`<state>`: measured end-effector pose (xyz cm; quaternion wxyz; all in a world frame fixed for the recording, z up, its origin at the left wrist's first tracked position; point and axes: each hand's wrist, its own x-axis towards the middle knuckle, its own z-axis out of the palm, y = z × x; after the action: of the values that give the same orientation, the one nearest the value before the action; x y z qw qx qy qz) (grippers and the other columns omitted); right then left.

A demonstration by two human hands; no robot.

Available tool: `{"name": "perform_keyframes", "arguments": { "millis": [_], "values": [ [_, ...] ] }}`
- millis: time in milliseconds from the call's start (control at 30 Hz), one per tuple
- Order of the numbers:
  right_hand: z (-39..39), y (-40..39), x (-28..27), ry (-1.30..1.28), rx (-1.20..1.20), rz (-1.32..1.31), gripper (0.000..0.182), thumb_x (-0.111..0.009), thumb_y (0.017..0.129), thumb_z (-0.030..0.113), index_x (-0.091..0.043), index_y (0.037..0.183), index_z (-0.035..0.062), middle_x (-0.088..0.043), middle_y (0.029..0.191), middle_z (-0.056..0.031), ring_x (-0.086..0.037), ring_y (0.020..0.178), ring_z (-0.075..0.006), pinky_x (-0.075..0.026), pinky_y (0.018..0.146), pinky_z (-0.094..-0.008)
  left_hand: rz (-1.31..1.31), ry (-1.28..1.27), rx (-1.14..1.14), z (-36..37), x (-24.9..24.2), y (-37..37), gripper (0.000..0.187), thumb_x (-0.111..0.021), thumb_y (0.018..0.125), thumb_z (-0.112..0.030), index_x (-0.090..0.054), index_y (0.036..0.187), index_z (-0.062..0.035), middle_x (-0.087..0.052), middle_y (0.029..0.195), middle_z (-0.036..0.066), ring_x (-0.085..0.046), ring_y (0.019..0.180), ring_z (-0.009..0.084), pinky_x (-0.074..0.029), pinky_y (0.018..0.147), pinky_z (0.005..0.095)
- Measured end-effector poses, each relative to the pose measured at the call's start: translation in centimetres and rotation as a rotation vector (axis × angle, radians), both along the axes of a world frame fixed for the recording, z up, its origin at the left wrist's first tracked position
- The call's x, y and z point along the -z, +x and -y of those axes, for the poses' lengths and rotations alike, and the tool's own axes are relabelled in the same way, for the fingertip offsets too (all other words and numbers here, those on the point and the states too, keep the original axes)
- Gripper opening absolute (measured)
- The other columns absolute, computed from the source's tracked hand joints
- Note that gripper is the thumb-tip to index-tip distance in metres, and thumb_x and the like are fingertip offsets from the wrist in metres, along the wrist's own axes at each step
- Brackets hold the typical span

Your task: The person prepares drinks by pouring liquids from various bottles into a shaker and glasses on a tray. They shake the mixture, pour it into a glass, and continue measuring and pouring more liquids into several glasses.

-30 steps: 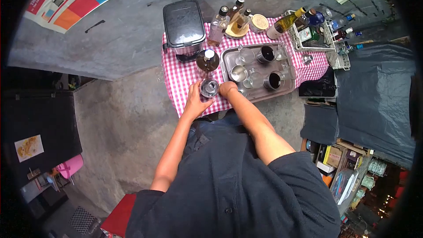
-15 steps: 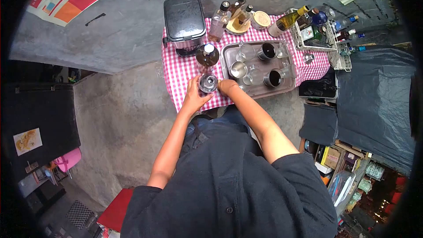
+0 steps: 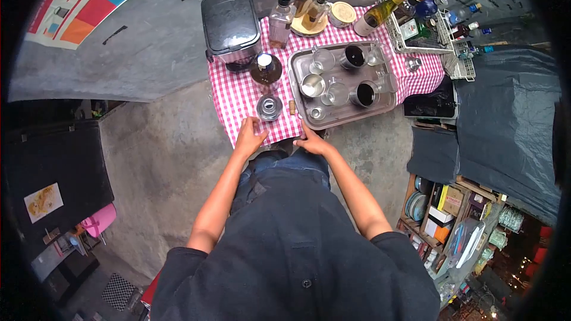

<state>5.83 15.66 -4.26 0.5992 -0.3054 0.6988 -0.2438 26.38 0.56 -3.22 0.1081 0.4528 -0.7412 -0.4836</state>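
Note:
A clear glass bottle, seen from above, stands on the checked tablecloth. My left hand is open just below it at the table's front edge, thumb and fingers apart and holding nothing. Between the bottle and the brown tray rests a small cork. Close to the tray's near left corner is my right hand, open and holding nothing, its index finger stretched toward that corner. Behind the clear bottle stands a dark bottle with a white cap.
On the tray are a metal cup, glass mugs and dark-filled glasses. A black-lidded appliance stands at the back left, beside liquor bottles. A tilted wine bottle leans near a white basket with more bottles.
My left hand has let go of the clear bottle and drawn back toward me. My right hand has moved back too, and the cork now shows on the cloth. The view has shifted slightly.

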Motion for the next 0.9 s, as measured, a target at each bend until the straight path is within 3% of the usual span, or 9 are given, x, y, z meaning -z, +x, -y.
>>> {"name": "perform_keyframes", "arguments": {
  "millis": [100,233,333,400,500,600,667,767,900],
  "values": [
    [-1.4,1.2,1.9,-0.027,0.028,-0.098,0.111,-0.075,0.083,0.033,0.003,0.157,0.0043,-0.027,0.155,-0.0269,-0.046,0.123,-0.0270,-0.040,0.105,-0.0392,0.117,0.071,0.160,-0.6,0.9,0.9,0.045,-0.074,0.079,-0.017,-0.057,0.113,0.0059,-0.057,0.115,0.022,-0.058,0.109,0.0350,-0.047,0.095,0.0417],
    [-1.9,1.7,3.6,-0.021,0.087,0.005,0.113,-0.075,0.082,0.035,0.004,0.157,0.0045,-0.022,0.157,-0.0279,-0.046,0.124,-0.0279,-0.039,0.106,-0.0393,0.130,0.015,0.207,-0.9,1.7,0.9,0.048,-0.073,0.080,-0.018,-0.055,0.117,0.0062,-0.056,0.116,0.023,-0.056,0.113,0.0368,-0.045,0.098,0.0429],
    [-1.5,2.7,6.1,-0.083,0.096,-0.181,0.114,-0.077,0.082,0.035,0.005,0.158,0.0072,-0.029,0.153,-0.0262,-0.045,0.124,-0.0285,-0.043,0.100,-0.0342,0.186,0.021,0.252,-1.0,2.1,0.8,0.052,-0.071,0.080,-0.018,-0.053,0.121,0.0063,-0.056,0.117,0.023,-0.054,0.116,0.0382,-0.044,0.100,0.0436],
    [-1.0,3.3,6.3,-0.087,0.241,-0.129,0.109,-0.077,0.083,0.030,0.000,0.159,0.0104,-0.044,0.139,-0.0191,-0.053,0.109,-0.0228,-0.047,0.088,-0.0280,0.181,0.001,0.263,-1.3,2.4,0.9,0.054,-0.072,0.079,-0.018,-0.052,0.122,0.0062,-0.056,0.118,0.023,-0.054,0.115,0.0385,-0.044,0.099,0.0444],
    [-0.3,3.0,5.3,-0.187,0.067,-0.043,0.102,-0.076,0.086,0.024,-0.006,0.159,0.0140,-0.051,0.118,-0.0096,-0.054,0.088,-0.0148,-0.047,0.077,-0.0246,0.153,-0.014,0.235,-1.8,2.8,1.5,0.053,-0.072,0.079,-0.017,-0.052,0.122,0.0062,-0.057,0.117,0.023,-0.055,0.113,0.0381,-0.044,0.098,0.0444],
    [-0.2,3.4,6.6,-0.221,0.165,-0.045,0.096,-0.075,0.087,0.021,-0.013,0.159,0.0168,-0.050,0.107,-0.0043,-0.048,0.076,-0.0091,-0.046,0.074,-0.0238,0.134,0.078,0.223,-1.6,2.7,1.9,0.053,-0.071,0.079,-0.015,-0.051,0.124,0.0062,-0.058,0.115,0.023,-0.055,0.111,0.0379,-0.044,0.097,0.0444],
    [-0.6,3.2,5.6,-0.162,0.270,0.058,0.095,-0.073,0.088,0.019,-0.011,0.160,0.0217,-0.051,0.105,-0.0022,-0.051,0.080,-0.0104,-0.047,0.077,-0.0260,0.156,0.060,0.234,-1.5,2.3,1.7,0.054,-0.071,0.080,-0.014,-0.050,0.127,0.0053,-0.058,0.115,0.022,-0.057,0.109,0.0370,-0.046,0.095,0.0441],
    [-1.3,3.1,3.6,-0.127,0.777,0.836,0.089,-0.063,0.093,0.010,-0.008,0.159,0.0340,-0.055,0.110,-0.0005,-0.056,0.094,-0.0141,-0.049,0.088,-0.0393,0.167,0.161,0.265,-1.9,-0.6,0.3,0.056,-0.070,0.082,-0.014,-0.049,0.132,0.0033,-0.059,0.112,0.022,-0.060,0.103,0.0350,-0.048,0.090,0.0434],
    [-2.0,5.2,6.0,-0.287,1.013,1.065,0.081,-0.061,0.094,0.008,-0.019,0.156,0.0390,-0.057,0.114,-0.0019,-0.057,0.097,-0.0162,-0.048,0.092,-0.0408,0.066,0.097,0.492,-3.5,0.2,-1.9,0.065,-0.061,0.088,-0.011,-0.036,0.147,-0.0033,-0.063,0.108,0.021,-0.064,0.095,0.0334,-0.050,0.085,0.0440]
  ]
}}
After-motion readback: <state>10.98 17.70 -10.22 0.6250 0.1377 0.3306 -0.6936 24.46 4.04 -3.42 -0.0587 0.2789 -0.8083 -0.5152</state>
